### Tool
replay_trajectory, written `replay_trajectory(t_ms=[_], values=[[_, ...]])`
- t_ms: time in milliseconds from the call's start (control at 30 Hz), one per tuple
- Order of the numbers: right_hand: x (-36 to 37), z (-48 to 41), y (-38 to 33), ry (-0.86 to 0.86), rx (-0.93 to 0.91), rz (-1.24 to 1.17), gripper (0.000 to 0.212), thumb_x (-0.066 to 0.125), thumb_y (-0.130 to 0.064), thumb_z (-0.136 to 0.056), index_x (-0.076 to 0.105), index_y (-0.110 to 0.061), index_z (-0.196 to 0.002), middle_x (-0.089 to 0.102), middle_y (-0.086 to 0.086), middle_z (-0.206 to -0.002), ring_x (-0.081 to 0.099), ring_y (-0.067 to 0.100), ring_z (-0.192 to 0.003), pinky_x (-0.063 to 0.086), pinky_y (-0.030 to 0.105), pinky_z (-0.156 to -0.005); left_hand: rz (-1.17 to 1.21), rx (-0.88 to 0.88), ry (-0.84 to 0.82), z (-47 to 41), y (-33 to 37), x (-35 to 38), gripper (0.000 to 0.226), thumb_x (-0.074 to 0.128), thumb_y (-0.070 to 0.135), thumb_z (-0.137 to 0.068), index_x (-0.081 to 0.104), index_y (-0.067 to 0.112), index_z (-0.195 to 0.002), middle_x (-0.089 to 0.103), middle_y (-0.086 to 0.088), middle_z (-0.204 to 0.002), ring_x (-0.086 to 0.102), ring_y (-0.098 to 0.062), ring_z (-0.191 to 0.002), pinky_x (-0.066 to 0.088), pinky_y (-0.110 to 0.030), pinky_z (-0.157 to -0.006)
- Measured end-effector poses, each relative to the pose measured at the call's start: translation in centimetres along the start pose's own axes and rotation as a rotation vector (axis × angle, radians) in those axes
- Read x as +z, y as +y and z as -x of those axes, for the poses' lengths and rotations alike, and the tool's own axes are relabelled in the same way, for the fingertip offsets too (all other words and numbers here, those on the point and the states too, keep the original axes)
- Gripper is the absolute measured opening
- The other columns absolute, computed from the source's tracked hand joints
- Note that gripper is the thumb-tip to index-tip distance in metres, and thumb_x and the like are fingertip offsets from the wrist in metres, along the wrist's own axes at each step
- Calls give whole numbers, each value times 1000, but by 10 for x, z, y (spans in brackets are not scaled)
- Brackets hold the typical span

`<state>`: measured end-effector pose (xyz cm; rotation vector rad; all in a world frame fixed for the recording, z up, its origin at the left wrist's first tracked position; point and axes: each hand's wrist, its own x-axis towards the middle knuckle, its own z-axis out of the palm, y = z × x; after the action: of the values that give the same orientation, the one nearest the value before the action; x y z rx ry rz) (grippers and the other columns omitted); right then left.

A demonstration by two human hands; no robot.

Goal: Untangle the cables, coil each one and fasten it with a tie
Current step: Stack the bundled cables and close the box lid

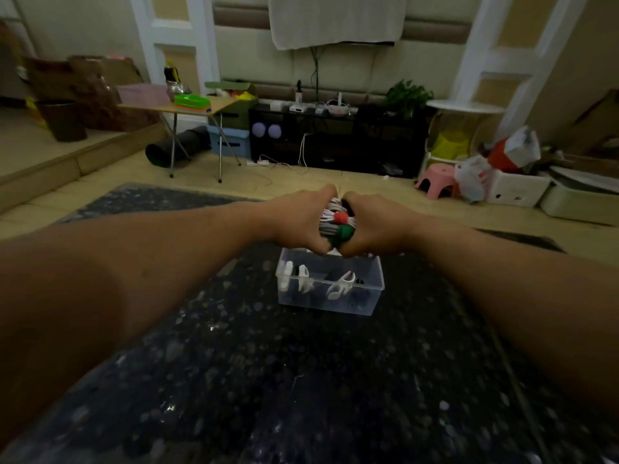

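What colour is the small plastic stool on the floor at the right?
The stool is pink; the head view, the only one, shows it.

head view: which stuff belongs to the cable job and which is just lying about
Job: cable bundle, gripped by left hand and right hand; clear box below it holding white clips, possibly ties.
Lying about: pink stool; folding table; potted plant; white plastic bag.

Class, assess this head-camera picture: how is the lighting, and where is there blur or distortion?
Head view: dim, yellowish light; the wide-angle lens swells the forearms and tilts the white wall frames; the speckled table smears toward the bottom edge; the left hand and right hand, gripping the cable bundle, look soft, so single cables are hard to separate.
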<state>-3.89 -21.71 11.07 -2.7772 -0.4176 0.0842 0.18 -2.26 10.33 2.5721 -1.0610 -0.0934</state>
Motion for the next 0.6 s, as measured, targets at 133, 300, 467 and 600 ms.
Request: replay_trajectory(t_ms=[133,300,467,600], values=[[36,-19,29,-98,12,-84,65,93,-24,-73,50,-31,-121,67,-4,-108,71,11,-85,59,21,-61,-13,-25,-87,-19,-28,38,77,89,35,-75,40,26,-133,63,3,-114,66,-11,-94,61,-31,-80],[62,-36,50,-241,-20,-59,63,89,-37,-76,51,-36,-125,64,-14,-108,63,3,-92,48,19,-70,-75,-7,-198,-23,-50,61,79,79,69,-79,41,28,-135,63,5,-121,65,-11,-98,58,-34,-87],[71,-48,57,-282,-69,65,71,85,-47,-79,46,-38,-138,60,-13,-114,60,9,-98,48,29,-87,-306,132,-37,-7,-59,76,81,46,77,-96,31,25,-157,47,0,-145,51,-16,-118,44,-36,-104],[83,-48,61,-281,-45,73,88,84,-57,-80,37,-29,-150,58,-7,-129,59,14,-110,49,31,-94,-381,112,-52,-3,-69,89,75,23,75,-103,23,29,-162,45,-2,-150,43,-22,-135,35,-48,-113]])
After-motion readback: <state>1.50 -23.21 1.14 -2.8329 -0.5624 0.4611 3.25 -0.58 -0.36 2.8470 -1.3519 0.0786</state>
